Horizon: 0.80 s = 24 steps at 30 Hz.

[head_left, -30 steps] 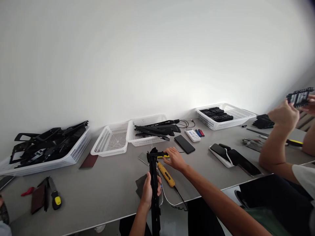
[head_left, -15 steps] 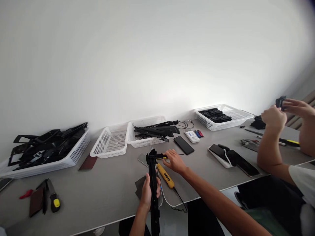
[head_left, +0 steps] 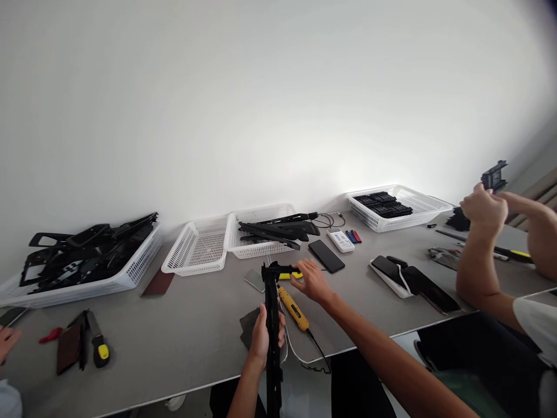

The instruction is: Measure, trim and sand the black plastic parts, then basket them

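Observation:
A long black plastic part (head_left: 272, 342) stands lengthwise in front of me, its wider end pointing away over the table. My left hand (head_left: 261, 337) is wrapped round its middle. My right hand (head_left: 311, 280) is closed on a black and yellow tool (head_left: 289, 275), which reaches the far end of the part; where they meet is too small to make out. Just below my right hand, a yellow corded tool (head_left: 293, 309) lies on the table. A dark cloth or sheet (head_left: 248, 326) lies partly behind my left hand.
White baskets (head_left: 195, 270) line the wall, several holding black parts. A phone (head_left: 326, 256), a white box (head_left: 340, 240) and a knife (head_left: 99, 345) lie on the table (head_left: 174, 348). Another person's hands (head_left: 485, 209) hold a black part at right; a person's hand (head_left: 6, 342) shows at far left.
The black and yellow tool and my right hand have shifted slightly right. At far left a person's hand has come into view. The right-hand person's black part has been turned and raised.

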Tool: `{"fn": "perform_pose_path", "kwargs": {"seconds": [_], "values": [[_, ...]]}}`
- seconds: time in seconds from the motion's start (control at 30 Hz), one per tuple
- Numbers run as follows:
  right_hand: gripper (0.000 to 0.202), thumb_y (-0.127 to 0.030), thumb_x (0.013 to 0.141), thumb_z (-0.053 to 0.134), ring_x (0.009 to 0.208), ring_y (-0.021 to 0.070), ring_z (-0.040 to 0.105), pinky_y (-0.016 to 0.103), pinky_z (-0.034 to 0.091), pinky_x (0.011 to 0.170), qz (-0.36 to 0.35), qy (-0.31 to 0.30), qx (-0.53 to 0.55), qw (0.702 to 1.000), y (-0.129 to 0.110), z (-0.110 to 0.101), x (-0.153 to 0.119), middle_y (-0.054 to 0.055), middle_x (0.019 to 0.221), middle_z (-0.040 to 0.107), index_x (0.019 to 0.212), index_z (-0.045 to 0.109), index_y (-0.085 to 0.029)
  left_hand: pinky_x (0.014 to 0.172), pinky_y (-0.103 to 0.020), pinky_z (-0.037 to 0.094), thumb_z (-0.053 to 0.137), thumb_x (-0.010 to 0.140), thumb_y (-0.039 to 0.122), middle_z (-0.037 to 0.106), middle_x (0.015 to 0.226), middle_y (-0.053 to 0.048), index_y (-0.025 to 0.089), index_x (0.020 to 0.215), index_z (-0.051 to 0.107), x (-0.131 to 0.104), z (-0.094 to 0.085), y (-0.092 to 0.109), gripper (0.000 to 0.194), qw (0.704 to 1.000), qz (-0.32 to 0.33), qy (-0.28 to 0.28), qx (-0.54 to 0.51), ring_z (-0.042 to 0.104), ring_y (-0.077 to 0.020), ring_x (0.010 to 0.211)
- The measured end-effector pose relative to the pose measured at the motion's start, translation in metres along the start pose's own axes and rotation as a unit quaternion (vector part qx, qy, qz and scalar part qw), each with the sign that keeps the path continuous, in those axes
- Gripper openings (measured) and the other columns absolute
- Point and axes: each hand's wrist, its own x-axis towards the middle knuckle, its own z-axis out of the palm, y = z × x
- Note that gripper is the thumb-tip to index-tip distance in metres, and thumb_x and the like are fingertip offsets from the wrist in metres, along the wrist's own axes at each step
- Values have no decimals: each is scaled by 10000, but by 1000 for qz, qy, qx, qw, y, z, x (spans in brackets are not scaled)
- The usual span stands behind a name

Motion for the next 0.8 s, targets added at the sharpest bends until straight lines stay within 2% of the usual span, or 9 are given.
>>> {"fn": "perform_pose_path", "kwargs": {"seconds": [0.13,0.23,0.33,0.43,0.57,0.67,0.8], "values": [[108,-269,977,592,890,284,584,405,391,828,45,50,-3,998,-13,-17,-4,103,956,657,1060,599,-200,447,-237,465,610,867,827,701,811,-32,183,1261,641,0,-1,5,755,1000,8,12,-23,578,-133,521],[101,-255,904,659,828,248,581,369,390,786,7,20,17,1000,-29,-19,-27,50,860,631,946,573,-223,589,-327,583,485,890,878,762,944,-124,155,1283,666,1,-2,10,842,998,-8,31,-55,715,-233,713],[136,-203,877,674,767,219,570,337,383,729,-20,-4,31,999,-39,-14,-54,20,813,612,898,542,-229,741,-453,640,325,952,857,783,1053,-194,129,1320,680,1,2,16,890,994,-41,42,-97,763,-331,902],[148,-169,885,669,768,220,568,331,405,725,-18,-2,41,999,-39,-10,-70,23,827,613,925,539,-227,915,-579,619,275,1005,787,784,1153,-216,130,1385,664,-1,11,26,852,986,-60,26,-152,752,-378,1059],[171,-153,886,681,812,235,586,342,454,741,-20,-1,57,998,-33,-14,-72,34,857,624,955,547,-233,1096,-689,498,313,1024,747,779,1221,-221,130,1428,651,-3,18,41,811,972,-108,-27,-205,719,-405,1186],[184,-164,901,702,830,235,602,334,486,728,-28,-5,70,997,-33,-20,-68,38,874,633,988,554,-233,1161,-719,419,298,1085,618,788,1223,-195,151,1443,647,-1,18,48,684,961,-146,-56,-229,713,-388,1221],[212,-164,893,721,835,236,618,329,517,719,-35,-5,76,996,-38,-24,-68,40,886,643,1014,560,-230,1163,-670,447,340,1110,330,814,1163,-147,160,1400,678,7,17,47,476,954,-160,-34,-250,741,-336,1188]]}}
